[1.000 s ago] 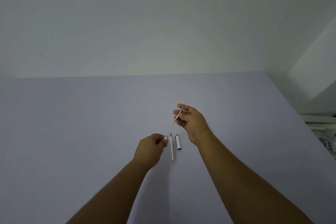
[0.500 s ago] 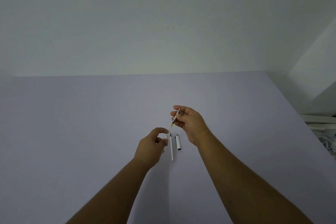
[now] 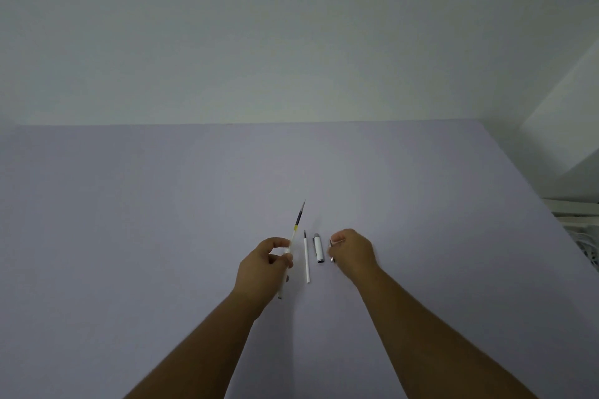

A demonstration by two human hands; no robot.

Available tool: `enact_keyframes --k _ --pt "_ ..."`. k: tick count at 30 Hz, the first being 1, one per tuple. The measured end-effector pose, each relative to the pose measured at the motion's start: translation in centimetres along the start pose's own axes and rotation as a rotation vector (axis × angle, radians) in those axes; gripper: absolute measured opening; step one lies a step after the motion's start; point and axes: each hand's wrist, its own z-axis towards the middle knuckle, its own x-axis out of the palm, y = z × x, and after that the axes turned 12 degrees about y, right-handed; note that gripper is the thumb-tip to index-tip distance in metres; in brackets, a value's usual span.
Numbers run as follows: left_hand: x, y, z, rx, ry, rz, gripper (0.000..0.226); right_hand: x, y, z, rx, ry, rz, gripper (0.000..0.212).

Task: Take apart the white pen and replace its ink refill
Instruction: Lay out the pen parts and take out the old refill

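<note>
Pinching refill [image 3: 295, 230] — left hand [image 3: 262, 264].

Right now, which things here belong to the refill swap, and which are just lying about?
Job:
- refill in left hand
- thin white refill on table
- pen cap on table
- small metal part in right hand

Lying about:
- white cables, far right

Lilac table [image 3: 162, 220], pale wall [image 3: 291, 42]

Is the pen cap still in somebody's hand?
No, the pen cap lies on the table by itself, between the thin refill and the right hand.
</note>
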Motion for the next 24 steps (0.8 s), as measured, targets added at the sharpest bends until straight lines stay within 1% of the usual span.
enact_keyframes --k 3,6,11,18,24 --pt "0.20 0.67 0.13 -0.024 -0.001 -0.031 0.016 0.96 -0.66 0.05 -0.012 -0.029 -0.075 0.019" --pt "0.30 1.03 0.17 -0.038 0.003 -0.042 0.014 1.28 -0.75 0.03 -0.029 -0.062 -0.103 0.018" --pt "0.47 1.13 0.39 -0.056 0.011 -0.046 0.015 1.29 -0.91 0.10 -0.041 -0.075 -0.094 0.019" --pt "0.85 1.19 0.62 -0.071 0.023 -0.038 0.015 1.34 -0.98 -0.13 -0.053 -0.079 -0.057 0.025" --pt "0.91 1.05 0.63 -0.067 0.026 -0.026 0.015 1.14 -0.86 -0.48 -0.071 -0.082 -0.024 0.024"
